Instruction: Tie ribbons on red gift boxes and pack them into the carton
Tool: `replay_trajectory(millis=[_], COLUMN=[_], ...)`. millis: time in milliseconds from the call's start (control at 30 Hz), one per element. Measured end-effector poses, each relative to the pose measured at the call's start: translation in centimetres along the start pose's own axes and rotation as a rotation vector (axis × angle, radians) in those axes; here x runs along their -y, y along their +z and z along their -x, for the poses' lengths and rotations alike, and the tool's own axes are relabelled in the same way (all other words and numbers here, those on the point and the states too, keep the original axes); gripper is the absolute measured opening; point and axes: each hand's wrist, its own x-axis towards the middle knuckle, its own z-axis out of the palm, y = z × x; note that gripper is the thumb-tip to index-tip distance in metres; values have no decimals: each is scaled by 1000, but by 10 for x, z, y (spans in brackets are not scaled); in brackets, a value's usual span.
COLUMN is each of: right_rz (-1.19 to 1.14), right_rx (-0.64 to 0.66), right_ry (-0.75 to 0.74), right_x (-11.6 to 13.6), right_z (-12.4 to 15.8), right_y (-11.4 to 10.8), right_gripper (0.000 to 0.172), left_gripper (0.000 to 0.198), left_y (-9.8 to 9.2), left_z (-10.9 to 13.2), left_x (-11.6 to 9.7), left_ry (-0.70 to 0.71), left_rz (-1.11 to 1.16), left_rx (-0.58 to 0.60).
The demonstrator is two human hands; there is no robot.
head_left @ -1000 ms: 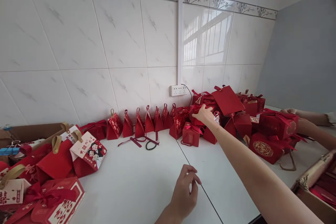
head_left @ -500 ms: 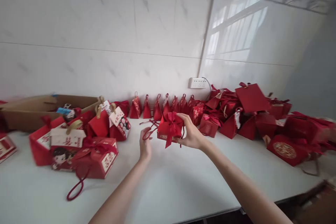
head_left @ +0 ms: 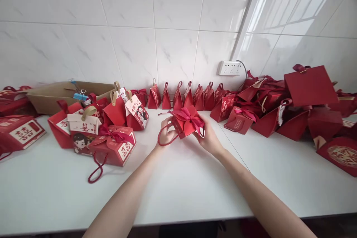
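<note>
A small red gift box (head_left: pixel 182 128) with a ribbon bow on top is held above the white table, tilted so its top faces me. My left hand (head_left: pixel 166 132) grips its left side, and a red cord handle loops down over that hand. Around the right side and underneath is my right hand (head_left: pixel 206 135), its fingers partly hidden by the box. Behind it, a row of small red pointed boxes (head_left: pixel 178 98) with loop handles stands along the wall. Closest on the left is another bow-tied box (head_left: pixel 113 147), its cord handle lying on the table.
Piled red boxes (head_left: pixel 295 122) fill the right side of the table (head_left: pixel 178 193). On the left, several red and white boxes (head_left: pixel 83 130) stand before an open cardboard box (head_left: pixel 50 98) with a blue binder clip (head_left: pixel 80 96). A power strip (head_left: pixel 231 68) is on the tiled wall.
My left hand has come in from beside the box and taken hold of its left side. The box has tipped, showing more of its top. The camera view has shifted down.
</note>
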Motion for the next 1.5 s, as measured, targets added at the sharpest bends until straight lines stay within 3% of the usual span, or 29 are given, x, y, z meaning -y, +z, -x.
replay_trajectory(millis=[100,233,367,433,533,633,733,800,900,1000,1100,1367,1500], right_rz=[-14,23,30,23,18,32,12,-50,-161,-304,-428,-315,-299], right_rx=[17,124,219,239,241,206,152,96,67,94,129,209,214], right_ry=[9,-103,-169,-188,-175,-141,-58,80,330,472,491,421,356], right_x=[-4,-5,2,8,14,12,9,9,13,19,24,29,27], right_z=[-1,-4,-5,-4,-1,1,1,0,-2,-4,-6,-3,-3], right_y=[-4,-11,-10,-7,-5,-3,-2,-1,0,-2,-4,-3,-3], right_gripper=[64,61,60,59,59,57,57,53,31,28,31,28,30], left_gripper=[43,23,44,57,60,58,61,64,70,76,78,78,94], left_y=[-11,-34,-40,-36,-31,-28,-27,-27,-30,-33,-35,-33,-33], left_z=[2,6,8,10,14,17,19,20,19,17,16,17,19], left_x=[-5,-17,-23,-24,-25,-25,-23,-21,-19,-19,-19,-18,-14], left_ry=[37,-111,-225,-201,-125,-46,-41,-20,55,-37,-147,-139,-168], left_rz=[-78,-218,-182,-66,78,25,-61,-127,-255,-264,-203,-154,-153], left_rx=[64,171,198,239,365,435,408,380,371,382,387,406,453])
